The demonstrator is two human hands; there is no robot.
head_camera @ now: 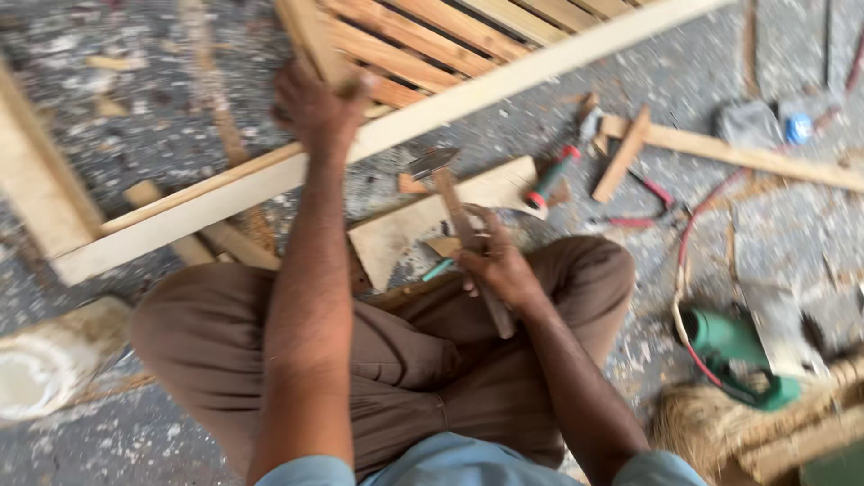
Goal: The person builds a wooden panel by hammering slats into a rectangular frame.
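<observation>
The left hand (315,108) is clamped on the slatted wooden frame (423,45) at 12 o'clock. The right hand (495,265) grips a hammer (450,193), seemingly mid-nailing; steady aim matters next

slatted frame (432,36) cut off, green power tool (733,346) blurred

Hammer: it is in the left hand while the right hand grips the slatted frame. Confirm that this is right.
Not right. The head view shows the sides swapped: the hammer is in the right hand, and the left hand grips the slatted frame. Both hands are closed on what they hold.
</observation>
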